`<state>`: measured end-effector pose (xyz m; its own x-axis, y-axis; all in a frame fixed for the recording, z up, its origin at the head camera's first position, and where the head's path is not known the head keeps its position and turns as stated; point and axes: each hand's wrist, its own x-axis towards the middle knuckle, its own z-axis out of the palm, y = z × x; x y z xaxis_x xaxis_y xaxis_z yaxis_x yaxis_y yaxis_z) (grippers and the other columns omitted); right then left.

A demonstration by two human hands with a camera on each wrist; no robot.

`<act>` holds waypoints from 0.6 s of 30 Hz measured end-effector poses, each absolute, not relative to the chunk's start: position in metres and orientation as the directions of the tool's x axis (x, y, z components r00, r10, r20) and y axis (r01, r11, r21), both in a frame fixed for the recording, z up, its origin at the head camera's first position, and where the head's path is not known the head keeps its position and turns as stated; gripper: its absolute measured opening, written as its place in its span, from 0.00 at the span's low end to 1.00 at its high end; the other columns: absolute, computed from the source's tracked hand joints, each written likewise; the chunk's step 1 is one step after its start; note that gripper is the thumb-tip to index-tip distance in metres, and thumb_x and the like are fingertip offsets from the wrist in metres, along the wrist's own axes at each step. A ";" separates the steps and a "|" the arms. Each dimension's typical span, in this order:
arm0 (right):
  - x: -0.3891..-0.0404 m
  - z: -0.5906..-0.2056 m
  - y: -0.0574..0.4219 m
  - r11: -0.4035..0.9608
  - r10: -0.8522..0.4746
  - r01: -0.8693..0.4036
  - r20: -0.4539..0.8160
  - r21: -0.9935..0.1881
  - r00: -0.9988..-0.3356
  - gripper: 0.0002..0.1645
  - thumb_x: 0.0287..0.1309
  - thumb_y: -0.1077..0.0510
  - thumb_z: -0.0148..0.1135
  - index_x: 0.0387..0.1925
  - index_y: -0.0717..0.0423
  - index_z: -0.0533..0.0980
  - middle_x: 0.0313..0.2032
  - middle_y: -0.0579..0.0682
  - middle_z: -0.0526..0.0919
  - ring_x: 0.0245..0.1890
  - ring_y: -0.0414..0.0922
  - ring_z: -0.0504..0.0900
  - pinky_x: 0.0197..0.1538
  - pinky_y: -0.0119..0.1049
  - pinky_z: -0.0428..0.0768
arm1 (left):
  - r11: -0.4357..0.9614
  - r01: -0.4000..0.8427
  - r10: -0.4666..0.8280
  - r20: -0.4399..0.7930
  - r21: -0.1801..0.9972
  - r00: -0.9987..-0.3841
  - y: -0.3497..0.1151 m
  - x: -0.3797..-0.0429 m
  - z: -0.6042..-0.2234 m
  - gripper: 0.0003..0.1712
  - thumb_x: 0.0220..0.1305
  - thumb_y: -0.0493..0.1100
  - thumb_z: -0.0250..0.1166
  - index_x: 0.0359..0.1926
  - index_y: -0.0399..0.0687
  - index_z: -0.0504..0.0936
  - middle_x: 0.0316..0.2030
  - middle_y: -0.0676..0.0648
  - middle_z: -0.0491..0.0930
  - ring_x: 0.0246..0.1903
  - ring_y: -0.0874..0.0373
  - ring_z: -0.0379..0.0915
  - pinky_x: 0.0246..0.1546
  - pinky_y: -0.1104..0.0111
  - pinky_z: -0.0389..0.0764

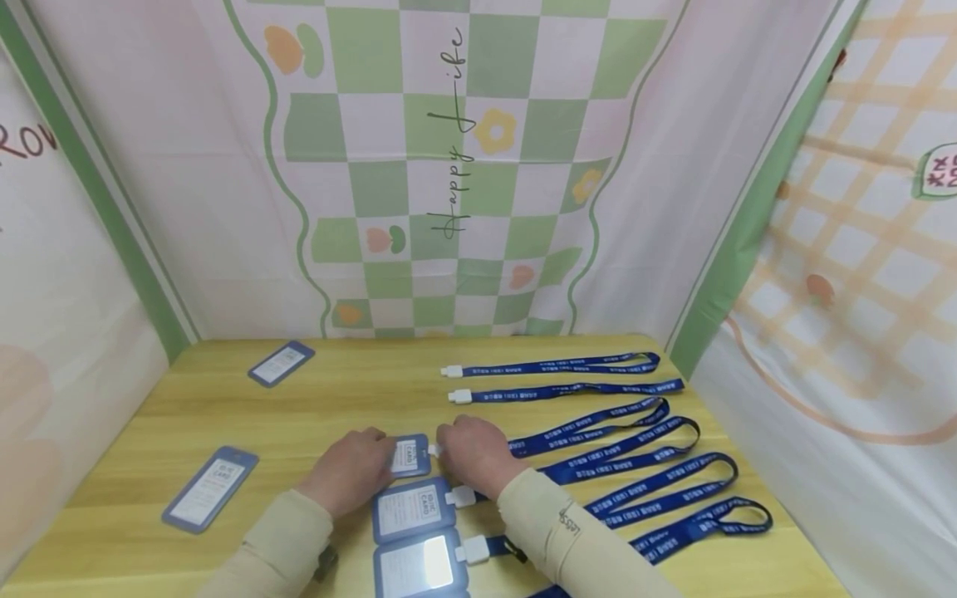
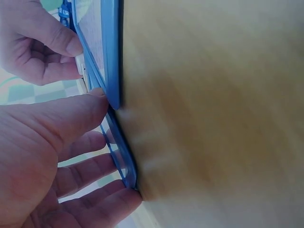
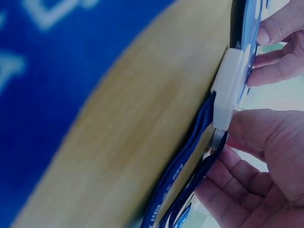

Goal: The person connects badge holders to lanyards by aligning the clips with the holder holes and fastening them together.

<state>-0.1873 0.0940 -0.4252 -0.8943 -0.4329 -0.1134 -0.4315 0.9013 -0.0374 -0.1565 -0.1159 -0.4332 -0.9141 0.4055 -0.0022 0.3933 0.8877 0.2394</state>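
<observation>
My left hand (image 1: 355,469) grips a blue badge holder (image 1: 409,456) by its left end, thumb on top and fingers along the far edge in the left wrist view (image 2: 124,161). At that holder's right end my right hand (image 1: 478,453) pinches the white clip of a blue lanyard (image 1: 553,436); a sliver of the clip (image 1: 434,450) shows between hand and holder. The right fingers hide most of it. In the right wrist view, thumb and fingers close around the clip and strap (image 3: 219,137). Just nearer lies another badge holder (image 1: 413,510), its white clip (image 1: 460,497) at its right end.
Another clipped badge holder (image 1: 420,565) lies at the front edge of view. Two loose holders, one near (image 1: 211,488) and one far (image 1: 281,364), lie on the left. Two lanyards (image 1: 561,365) (image 1: 568,392) lie at the back right; several looped straps (image 1: 673,490) spread rightward under the right forearm.
</observation>
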 end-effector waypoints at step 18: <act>-0.188 -0.427 0.095 0.891 -0.453 -0.450 -0.106 -0.059 -0.885 0.07 0.68 0.51 0.67 0.42 0.47 0.84 0.32 0.45 0.81 0.30 0.39 0.78 0.33 0.32 0.82 | 0.896 0.379 0.390 0.001 0.233 -0.921 -0.114 -0.155 -0.435 0.24 0.64 0.47 0.74 0.57 0.40 0.84 0.54 0.35 0.84 0.50 0.40 0.82 0.54 0.48 0.86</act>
<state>-0.1884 0.0953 -0.4265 -0.8850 -0.4534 -0.1057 -0.4496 0.8913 -0.0587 -0.1551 -0.1140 -0.4351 -0.9210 0.3896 0.0006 0.3790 0.8956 0.2330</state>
